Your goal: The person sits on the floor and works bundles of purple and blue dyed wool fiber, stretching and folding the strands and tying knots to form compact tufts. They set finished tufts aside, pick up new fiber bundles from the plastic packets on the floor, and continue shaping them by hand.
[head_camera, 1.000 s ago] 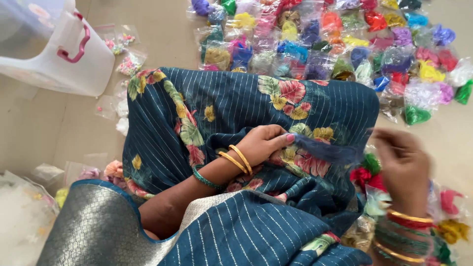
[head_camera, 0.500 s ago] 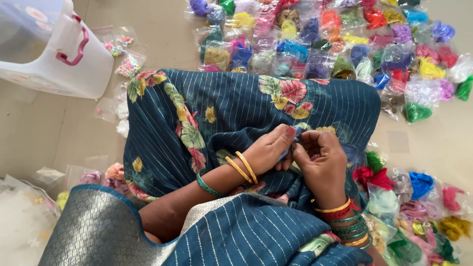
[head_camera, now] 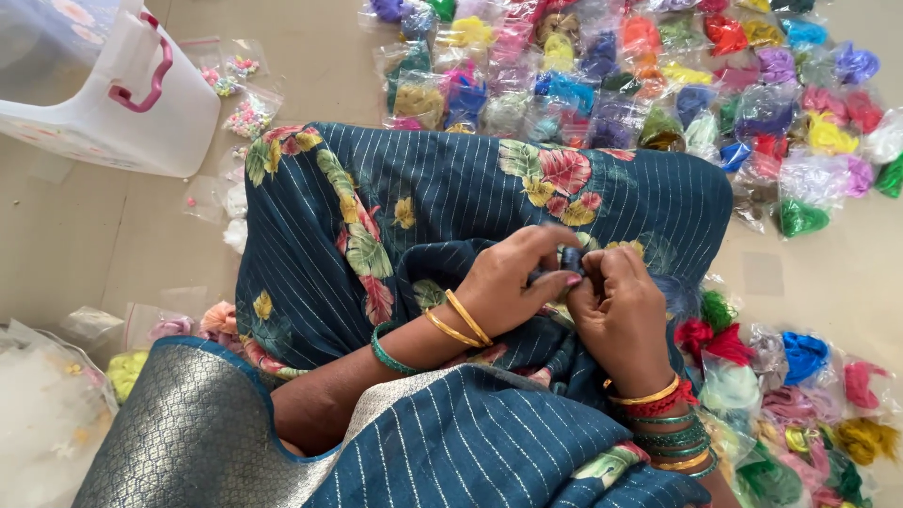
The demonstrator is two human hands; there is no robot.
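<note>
My left hand [head_camera: 508, 282], with gold and green bangles at the wrist, rests on my lap over the blue floral cloth [head_camera: 423, 198]. My right hand [head_camera: 616, 306], its wrist stacked with several bangles, is pressed against it. The fingertips of both hands pinch a small dark blue piece [head_camera: 571, 258], mostly hidden by the fingers. What the piece is cannot be told.
A white plastic container [head_camera: 179, 118] with a pink handle stands at the upper left, with small bags of beads [head_camera: 246, 118] beside it. Several clear bags of coloured tufts [head_camera: 658, 75] cover the floor ahead, and more bags [head_camera: 800, 395] lie by my right knee.
My right hand came in from the bags at the right and joined my left hand over the lap. Both hands now pinch the small blue piece together.
</note>
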